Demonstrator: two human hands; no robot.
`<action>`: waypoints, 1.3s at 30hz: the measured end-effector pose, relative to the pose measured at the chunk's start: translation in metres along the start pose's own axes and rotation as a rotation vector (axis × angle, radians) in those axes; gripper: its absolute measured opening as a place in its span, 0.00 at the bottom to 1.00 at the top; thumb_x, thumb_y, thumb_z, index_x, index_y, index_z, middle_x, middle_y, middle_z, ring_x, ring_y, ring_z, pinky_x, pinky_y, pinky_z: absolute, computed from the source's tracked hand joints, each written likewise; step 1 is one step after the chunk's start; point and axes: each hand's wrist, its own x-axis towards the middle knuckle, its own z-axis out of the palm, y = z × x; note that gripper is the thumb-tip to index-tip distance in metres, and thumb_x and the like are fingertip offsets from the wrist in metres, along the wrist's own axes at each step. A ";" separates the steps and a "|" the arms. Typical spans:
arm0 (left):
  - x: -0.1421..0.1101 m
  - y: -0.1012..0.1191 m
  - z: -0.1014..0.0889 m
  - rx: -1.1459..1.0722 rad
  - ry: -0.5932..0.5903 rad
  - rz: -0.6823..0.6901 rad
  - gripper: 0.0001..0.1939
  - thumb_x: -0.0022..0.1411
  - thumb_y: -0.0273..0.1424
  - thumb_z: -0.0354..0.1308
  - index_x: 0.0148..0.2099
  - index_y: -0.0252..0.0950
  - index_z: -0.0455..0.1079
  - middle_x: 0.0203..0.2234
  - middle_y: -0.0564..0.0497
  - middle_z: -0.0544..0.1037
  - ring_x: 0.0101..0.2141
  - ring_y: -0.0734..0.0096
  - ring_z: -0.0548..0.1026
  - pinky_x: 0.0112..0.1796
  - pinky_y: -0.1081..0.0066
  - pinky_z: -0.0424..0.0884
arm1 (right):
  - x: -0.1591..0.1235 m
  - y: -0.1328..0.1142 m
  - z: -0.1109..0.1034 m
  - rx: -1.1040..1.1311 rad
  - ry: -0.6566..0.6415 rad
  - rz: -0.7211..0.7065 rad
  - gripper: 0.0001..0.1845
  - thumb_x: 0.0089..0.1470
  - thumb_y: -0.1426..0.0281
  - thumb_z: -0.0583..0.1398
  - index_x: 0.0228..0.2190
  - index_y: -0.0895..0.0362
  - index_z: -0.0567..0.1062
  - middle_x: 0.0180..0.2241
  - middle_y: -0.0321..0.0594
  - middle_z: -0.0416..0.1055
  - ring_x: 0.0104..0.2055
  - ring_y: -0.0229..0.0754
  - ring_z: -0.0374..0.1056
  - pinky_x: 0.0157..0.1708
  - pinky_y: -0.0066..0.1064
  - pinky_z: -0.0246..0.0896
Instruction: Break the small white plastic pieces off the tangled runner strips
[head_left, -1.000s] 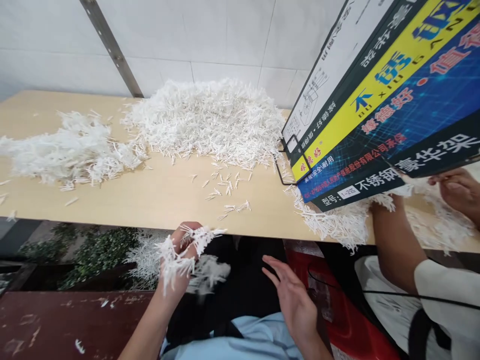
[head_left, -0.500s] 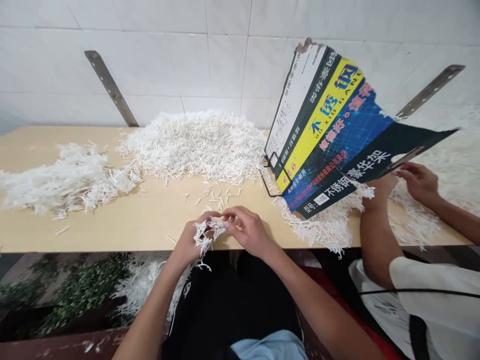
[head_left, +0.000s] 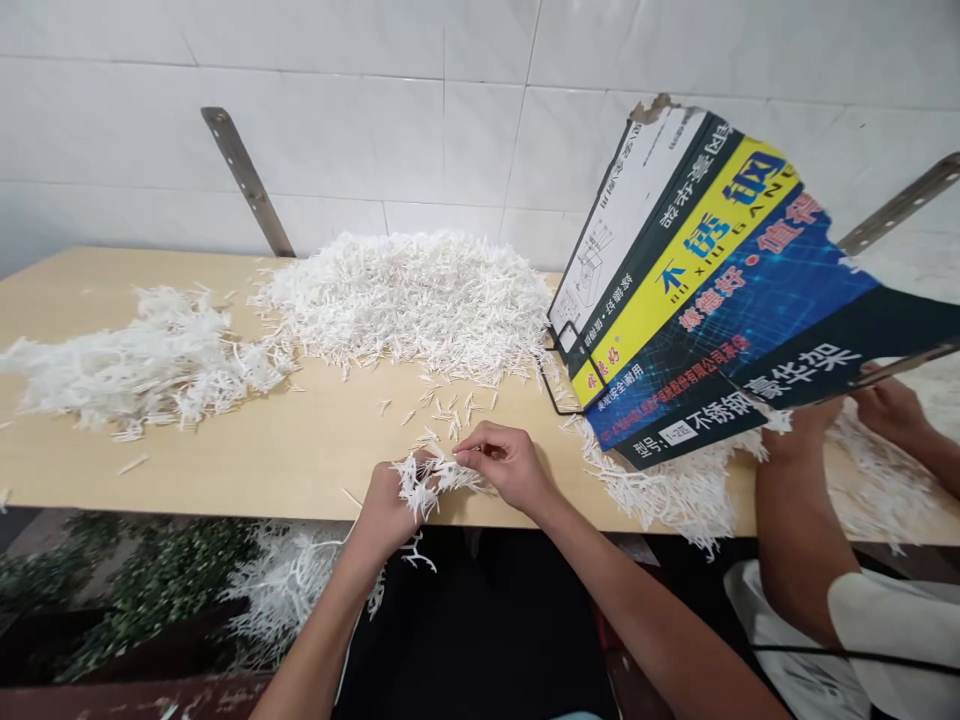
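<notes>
My left hand [head_left: 385,508] is closed around a tangled cluster of white branched plastic pieces [head_left: 420,488] at the table's front edge. My right hand [head_left: 511,468] pinches with thumb and forefinger at the cluster's right side. Whether a single piece sits between those fingertips is too small to make out. A few loose short white sticks [head_left: 450,410] lie on the wood just beyond both hands. Farther back, a large heap of similar white sticks [head_left: 420,300] rests against the wall. To the left spreads a looser pile of white branched pieces [head_left: 165,365].
A torn printed cardboard sheet [head_left: 697,290] in a black wire stand [head_left: 562,390] divides the wooden table [head_left: 247,460] on the right. Behind it are another person's hand [head_left: 892,405] and more white pieces [head_left: 667,495]. Below the left edge hangs a white branched bundle [head_left: 281,580] near plants [head_left: 172,570].
The view has shifted, so the table and cardboard appear farther right and lower. My right hand's fingers have closed into a pinch at the cluster, which my left hand still holds.
</notes>
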 end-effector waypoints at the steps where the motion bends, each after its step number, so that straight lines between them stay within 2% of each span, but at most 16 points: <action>1: 0.000 0.000 -0.001 -0.013 -0.006 -0.010 0.08 0.61 0.33 0.61 0.35 0.33 0.76 0.25 0.52 0.76 0.29 0.68 0.71 0.33 0.72 0.64 | 0.001 0.001 0.000 0.023 0.012 0.019 0.11 0.55 0.59 0.69 0.29 0.54 0.85 0.28 0.41 0.78 0.30 0.43 0.70 0.29 0.33 0.59; 4: -0.001 -0.001 -0.002 -0.088 -0.025 -0.071 0.09 0.61 0.35 0.63 0.39 0.33 0.77 0.26 0.52 0.76 0.30 0.67 0.72 0.33 0.72 0.64 | 0.002 0.003 -0.001 0.038 0.042 0.068 0.12 0.54 0.59 0.70 0.28 0.54 0.85 0.27 0.41 0.78 0.29 0.43 0.70 0.29 0.33 0.60; 8: 0.002 -0.004 -0.001 -0.175 -0.035 -0.124 0.13 0.61 0.40 0.65 0.37 0.33 0.77 0.25 0.52 0.75 0.29 0.69 0.70 0.31 0.73 0.63 | 0.001 -0.001 -0.001 0.011 0.018 0.082 0.11 0.56 0.61 0.68 0.29 0.55 0.84 0.28 0.41 0.79 0.30 0.43 0.71 0.30 0.32 0.60; 12: 0.006 -0.005 -0.002 -0.189 -0.100 -0.118 0.14 0.62 0.40 0.64 0.37 0.32 0.79 0.27 0.50 0.78 0.30 0.67 0.72 0.32 0.72 0.64 | -0.002 -0.008 0.001 -0.086 -0.013 0.052 0.11 0.58 0.64 0.65 0.28 0.56 0.82 0.27 0.40 0.78 0.28 0.41 0.68 0.28 0.32 0.58; 15: 0.006 -0.003 -0.003 -0.161 -0.158 -0.074 0.13 0.63 0.38 0.63 0.38 0.33 0.81 0.26 0.50 0.78 0.30 0.66 0.72 0.32 0.71 0.64 | -0.004 -0.004 0.000 -0.141 0.025 0.006 0.11 0.58 0.65 0.65 0.26 0.56 0.79 0.26 0.39 0.75 0.28 0.40 0.65 0.28 0.32 0.56; 17: 0.005 -0.001 -0.003 -0.127 -0.169 -0.053 0.12 0.64 0.37 0.62 0.37 0.33 0.81 0.24 0.51 0.78 0.29 0.67 0.72 0.31 0.72 0.64 | -0.003 0.004 -0.004 -0.090 0.144 0.008 0.12 0.60 0.64 0.63 0.27 0.56 0.77 0.26 0.38 0.72 0.27 0.39 0.63 0.27 0.32 0.55; 20: 0.003 -0.002 -0.002 -0.098 -0.158 -0.067 0.13 0.63 0.37 0.62 0.33 0.33 0.80 0.22 0.51 0.77 0.26 0.68 0.71 0.29 0.72 0.63 | 0.002 0.019 -0.013 0.075 0.477 0.053 0.15 0.65 0.60 0.58 0.29 0.54 0.72 0.26 0.36 0.67 0.25 0.37 0.58 0.24 0.30 0.53; 21: 0.003 -0.003 -0.001 -0.093 -0.138 -0.082 0.13 0.63 0.37 0.62 0.33 0.33 0.80 0.22 0.51 0.77 0.26 0.68 0.71 0.29 0.71 0.63 | 0.004 0.021 -0.016 0.097 0.531 0.064 0.15 0.66 0.59 0.57 0.30 0.54 0.71 0.26 0.35 0.66 0.25 0.37 0.58 0.24 0.30 0.53; 22: 0.003 -0.004 0.000 -0.089 -0.113 -0.098 0.13 0.63 0.38 0.63 0.33 0.33 0.80 0.23 0.50 0.77 0.27 0.67 0.72 0.30 0.71 0.63 | 0.005 0.022 -0.017 0.078 0.526 0.068 0.15 0.66 0.59 0.57 0.31 0.54 0.72 0.27 0.35 0.67 0.26 0.38 0.60 0.25 0.30 0.55; 25: 0.005 -0.007 0.000 -0.119 -0.065 -0.118 0.12 0.61 0.38 0.65 0.35 0.33 0.80 0.26 0.49 0.80 0.30 0.64 0.75 0.32 0.71 0.66 | 0.005 0.013 -0.015 -0.132 0.361 0.014 0.10 0.65 0.61 0.59 0.42 0.53 0.77 0.38 0.42 0.74 0.37 0.43 0.69 0.34 0.33 0.64; 28: 0.006 -0.008 -0.003 -0.200 -0.062 -0.096 0.12 0.62 0.39 0.65 0.36 0.34 0.80 0.31 0.47 0.82 0.34 0.62 0.77 0.37 0.69 0.69 | 0.003 -0.003 -0.011 -0.301 0.209 -0.133 0.17 0.66 0.64 0.59 0.53 0.51 0.77 0.52 0.46 0.75 0.52 0.50 0.69 0.49 0.41 0.66; 31: 0.006 -0.007 -0.006 -0.251 -0.046 -0.069 0.11 0.61 0.38 0.66 0.39 0.34 0.81 0.33 0.46 0.83 0.35 0.62 0.78 0.39 0.69 0.71 | 0.001 -0.011 -0.010 -0.316 -0.052 -0.244 0.16 0.65 0.62 0.61 0.52 0.49 0.79 0.49 0.44 0.78 0.54 0.53 0.68 0.55 0.47 0.63; 33: 0.006 -0.006 -0.007 -0.248 -0.067 -0.055 0.11 0.61 0.36 0.66 0.40 0.34 0.82 0.33 0.46 0.83 0.35 0.62 0.78 0.38 0.69 0.71 | 0.000 -0.010 -0.009 -0.287 -0.169 -0.256 0.12 0.64 0.61 0.63 0.46 0.48 0.83 0.40 0.42 0.81 0.46 0.51 0.72 0.48 0.44 0.67; 34: 0.005 -0.005 -0.007 -0.230 -0.089 -0.046 0.10 0.61 0.35 0.65 0.40 0.34 0.82 0.32 0.46 0.83 0.34 0.62 0.78 0.37 0.69 0.71 | 0.000 -0.008 -0.008 -0.271 -0.171 -0.239 0.10 0.64 0.61 0.63 0.41 0.49 0.84 0.35 0.42 0.81 0.42 0.49 0.73 0.44 0.42 0.68; 36: 0.005 -0.003 -0.006 -0.173 -0.129 -0.023 0.10 0.62 0.33 0.63 0.41 0.34 0.83 0.32 0.47 0.84 0.34 0.62 0.78 0.37 0.69 0.71 | -0.001 -0.004 -0.007 -0.237 -0.092 -0.185 0.12 0.64 0.64 0.62 0.32 0.51 0.85 0.28 0.41 0.79 0.33 0.46 0.73 0.36 0.38 0.67; 39: 0.005 -0.001 -0.003 -0.105 -0.142 0.010 0.12 0.61 0.29 0.60 0.42 0.35 0.83 0.32 0.48 0.84 0.35 0.61 0.80 0.38 0.69 0.71 | -0.002 0.004 -0.008 -0.175 0.062 -0.086 0.14 0.63 0.66 0.61 0.27 0.54 0.83 0.25 0.40 0.76 0.27 0.42 0.71 0.30 0.34 0.64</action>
